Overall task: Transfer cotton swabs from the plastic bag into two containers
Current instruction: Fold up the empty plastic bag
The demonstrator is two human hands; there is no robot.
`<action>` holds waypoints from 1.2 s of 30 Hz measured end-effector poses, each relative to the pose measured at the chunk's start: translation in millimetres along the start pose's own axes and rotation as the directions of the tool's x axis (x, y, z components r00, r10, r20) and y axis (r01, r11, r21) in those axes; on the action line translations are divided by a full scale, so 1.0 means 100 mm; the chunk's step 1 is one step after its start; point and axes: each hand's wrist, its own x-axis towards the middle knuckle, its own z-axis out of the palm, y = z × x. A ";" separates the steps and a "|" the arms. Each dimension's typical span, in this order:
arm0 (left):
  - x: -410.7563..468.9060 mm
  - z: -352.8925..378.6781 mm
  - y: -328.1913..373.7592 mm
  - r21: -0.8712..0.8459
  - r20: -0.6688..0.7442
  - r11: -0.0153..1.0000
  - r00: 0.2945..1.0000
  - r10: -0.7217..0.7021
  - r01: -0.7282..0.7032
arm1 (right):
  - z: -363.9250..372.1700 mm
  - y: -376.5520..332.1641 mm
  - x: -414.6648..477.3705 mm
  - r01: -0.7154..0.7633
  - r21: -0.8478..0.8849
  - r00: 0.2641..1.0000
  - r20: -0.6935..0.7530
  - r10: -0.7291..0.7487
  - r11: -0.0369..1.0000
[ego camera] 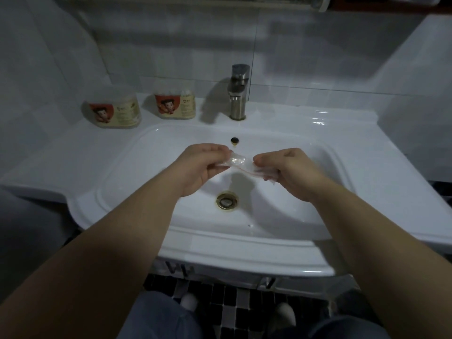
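A small clear plastic bag [241,165] with a red zip line is stretched over the sink basin between both hands. My left hand [199,167] pinches its left end and my right hand [291,172] grips its right end, crumpled in the fingers. I cannot tell whether swabs are inside the bag. Two round clear containers with red cartoon labels stand on the counter at the back left: the left container [115,110] looks capped, and the right container [175,104] shows white swab tips at its top.
A steel faucet [238,91] rises behind the white sink [137,152]. The drain [227,200] lies below the hands and an overflow hole [234,140] sits on the back wall of the basin. Tiled walls enclose the counter.
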 end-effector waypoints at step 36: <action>0.02 0.10 -0.14 0.163 0.142 0.983 0.984 -0.111 0.087 | 0.32 0.02 -0.05 0.219 -0.398 0.965 -0.048 -0.258 0.891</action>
